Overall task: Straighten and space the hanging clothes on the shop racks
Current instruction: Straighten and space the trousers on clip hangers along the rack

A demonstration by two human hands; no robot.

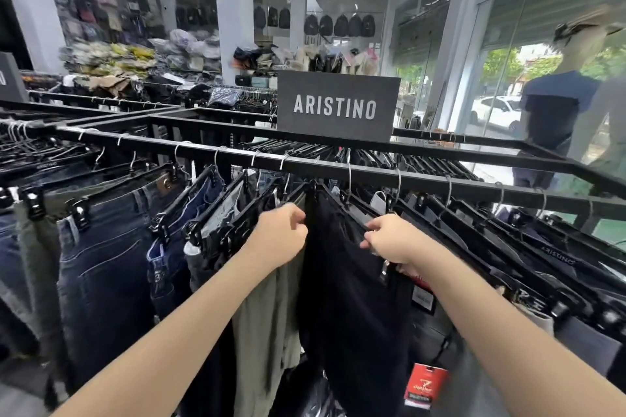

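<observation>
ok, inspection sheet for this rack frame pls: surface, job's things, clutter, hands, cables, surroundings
Surface: black rack rail, hooks unevenly spaced along it.
Job's things: dark trousers on a clip hanger, olive trousers beside them, jeans to the left.
Clutter: red tag dangling low right.
Hands: left hand curled at the olive trousers' top, grip hidden; right hand pinches the hanger.
Cables: nothing seen.
Surroundings: sign on the rack, mannequin by the window.
</observation>
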